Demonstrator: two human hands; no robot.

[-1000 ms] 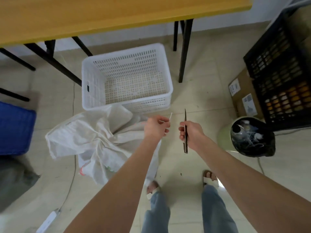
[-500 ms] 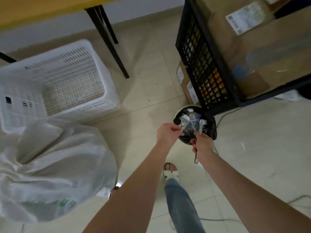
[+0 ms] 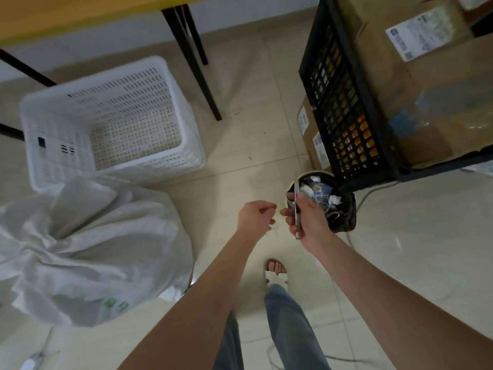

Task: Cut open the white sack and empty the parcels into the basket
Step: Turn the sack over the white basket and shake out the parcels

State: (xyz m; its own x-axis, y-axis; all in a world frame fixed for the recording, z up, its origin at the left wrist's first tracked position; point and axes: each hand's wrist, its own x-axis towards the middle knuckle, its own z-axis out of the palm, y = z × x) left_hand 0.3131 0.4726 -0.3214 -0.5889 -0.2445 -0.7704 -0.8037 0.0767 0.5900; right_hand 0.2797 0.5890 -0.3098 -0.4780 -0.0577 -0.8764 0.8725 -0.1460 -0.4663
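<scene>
Tile floor (image 3: 240, 145), crumpled white sack (image 3: 106, 236); right fingers (image 3: 290, 218) grip slim blade (image 3: 295, 193), left fingers (image 3: 264, 209) curled, hold unclear

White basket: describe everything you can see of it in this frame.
The white basket is a rectangular plastic crate. Its walls are perforated with rows of slots and its bottom is a fine grid. A small dark mark sits on its left wall. It stands upright on the tiled floor, open side up, and no parcels show inside. A black table leg meets the floor to its right, apart from it. The white sack slumps against its near wall and hides the near left corner.
</scene>
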